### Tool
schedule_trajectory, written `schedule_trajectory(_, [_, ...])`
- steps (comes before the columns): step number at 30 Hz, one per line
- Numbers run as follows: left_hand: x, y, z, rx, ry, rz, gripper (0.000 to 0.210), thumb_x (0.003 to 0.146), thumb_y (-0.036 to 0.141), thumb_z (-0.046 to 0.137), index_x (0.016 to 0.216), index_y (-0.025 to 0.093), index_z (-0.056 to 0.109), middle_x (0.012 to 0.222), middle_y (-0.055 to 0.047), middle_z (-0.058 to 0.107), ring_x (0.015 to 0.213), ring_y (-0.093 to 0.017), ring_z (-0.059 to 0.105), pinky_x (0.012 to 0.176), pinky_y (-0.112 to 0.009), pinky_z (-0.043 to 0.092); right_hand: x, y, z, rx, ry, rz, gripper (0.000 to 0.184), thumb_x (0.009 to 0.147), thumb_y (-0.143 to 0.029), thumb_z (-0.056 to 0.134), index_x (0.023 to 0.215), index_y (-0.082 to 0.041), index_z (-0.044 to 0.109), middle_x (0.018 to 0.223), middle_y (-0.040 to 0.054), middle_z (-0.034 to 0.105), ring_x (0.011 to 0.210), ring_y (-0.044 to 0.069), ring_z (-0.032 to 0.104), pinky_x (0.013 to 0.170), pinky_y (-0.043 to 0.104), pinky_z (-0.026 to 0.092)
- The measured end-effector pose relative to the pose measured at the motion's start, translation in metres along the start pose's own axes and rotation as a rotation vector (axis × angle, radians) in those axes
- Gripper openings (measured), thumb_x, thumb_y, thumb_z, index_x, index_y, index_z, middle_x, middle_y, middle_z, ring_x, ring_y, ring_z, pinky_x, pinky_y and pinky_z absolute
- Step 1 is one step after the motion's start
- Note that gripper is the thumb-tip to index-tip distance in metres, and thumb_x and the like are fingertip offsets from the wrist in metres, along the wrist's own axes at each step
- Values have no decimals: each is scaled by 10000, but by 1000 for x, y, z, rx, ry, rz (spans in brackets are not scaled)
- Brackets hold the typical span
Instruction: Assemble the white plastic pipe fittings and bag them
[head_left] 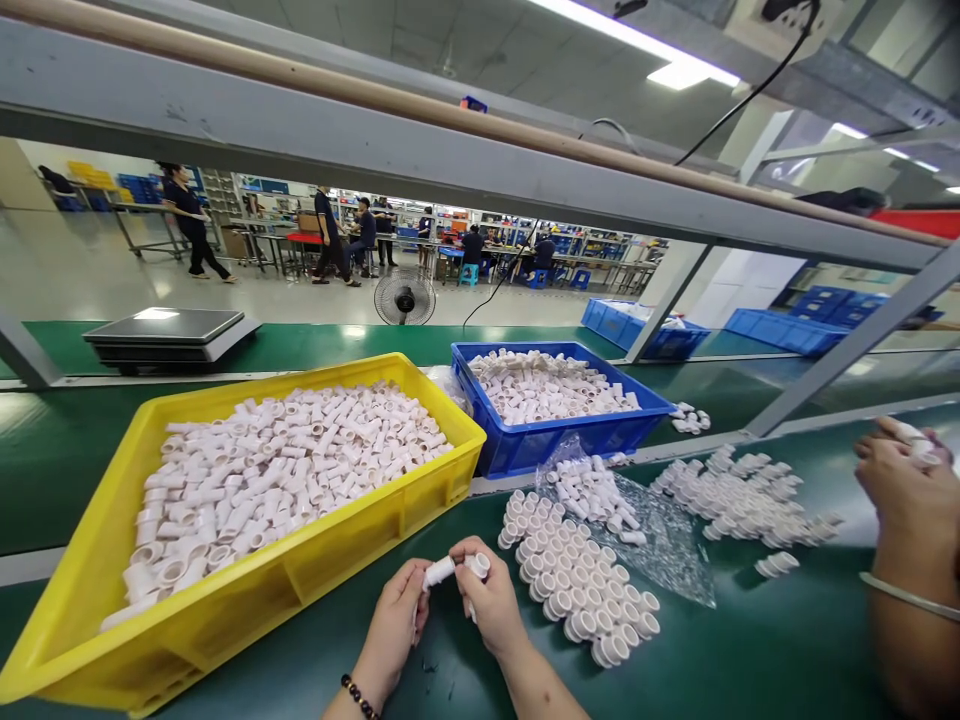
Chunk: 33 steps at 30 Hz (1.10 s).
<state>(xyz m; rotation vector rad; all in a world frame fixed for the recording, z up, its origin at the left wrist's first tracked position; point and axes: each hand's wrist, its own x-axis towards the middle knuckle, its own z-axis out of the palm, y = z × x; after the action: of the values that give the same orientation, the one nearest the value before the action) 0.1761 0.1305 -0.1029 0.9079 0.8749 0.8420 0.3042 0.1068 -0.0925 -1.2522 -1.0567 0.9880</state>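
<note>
Head view: yellow crate [315, 570], tilted toward the camera on the green work surface [750, 650], is filled with white plastic pipe fittings [285, 470]. Blue crate [570, 440] behind it holds smaller white pieces. Standing white caps [577, 580] form a packed cluster just right of the hands; a clear bag [660, 540] and a loose pile [742, 495] lie beyond.

Left hand [394, 625] and right hand [491, 600] are both curled closed on one white fitting [450, 570], short and tubular, held between them above the near edge of the surface. Its lower part is hidden by the fingers. A co-worker's hand [907, 500] at the right edge is partly cut off. No readable writing is visible.
</note>
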Motion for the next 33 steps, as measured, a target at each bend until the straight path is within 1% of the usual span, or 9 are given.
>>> schedule_trajectory(2, [1,-1,-2,-23,4,-6,280,758,440,472,818,171,522,466,84,355,342,-53,273,303,-171,165,1,0,-1,-34,-29,24,179,772,-315,505,856,-166,559,521,-63,422,317,31,298,301,160,220])
schedule_trajectory(4, [0,0,-3,-44,4,-6,276,761,430,477,827,167,524,466,83,357,344,-53,275,305,-171,174,1,-1,-2,-98,-55,22,218,772,-340,516,881,-159,568,503,-63,419,330,36,315,312,161,236])
schedule_trajectory(7, [-1,1,-3,-84,8,0,291,754,430,491,846,157,537,470,80,356,351,-55,284,310,-173,188,0,-5,-2,-183,-73,23,241,750,-343,546,894,-155,591,528,-41,467,361,48,351,331,168,266])
schedule_trajectory(11, [-4,0,-2,-82,22,-11,332,734,445,514,870,145,557,464,78,357,355,-56,291,315,-172,192,-2,-6,1,-230,-43,12,228,739,-341,555,866,-164,622,577,-6,523,438,85,425,380,189,322])
schedule_trajectory(18, [-8,-4,-2,-74,24,-48,341,709,450,550,870,150,557,467,79,373,361,-48,309,312,-153,205,-4,-8,3,-286,-23,-86,170,729,-269,557,834,-176,653,728,26,593,627,135,534,576,240,418])
schedule_trajectory(22, [-10,0,1,-81,-11,-52,347,733,456,517,945,182,519,480,78,415,333,-49,326,278,-147,218,-7,-24,-1,-368,-42,-99,157,747,-226,533,857,-178,636,777,27,612,695,144,556,648,248,423])
schedule_trajectory(27, [-12,5,4,-52,-20,-81,384,751,519,432,932,185,480,599,11,576,290,-56,401,246,-142,170,-14,-60,-24,-679,-81,-189,177,772,-187,484,898,-211,607,826,17,595,748,149,545,671,246,394])
schedule_trajectory(30, [-11,5,3,-70,16,-90,393,733,530,447,881,169,487,580,0,587,293,-54,398,260,-132,130,-16,-71,-41,-938,-60,-152,236,769,-141,448,938,-227,589,882,31,593,790,165,545,681,251,378])
schedule_trajectory(33, [-10,6,1,-103,44,-56,368,723,510,478,850,165,498,576,8,582,309,-42,366,274,-129,117,-14,-69,-52,-1159,-27,-72,274,738,-100,444,947,-217,579,895,50,593,805,184,550,689,259,372])
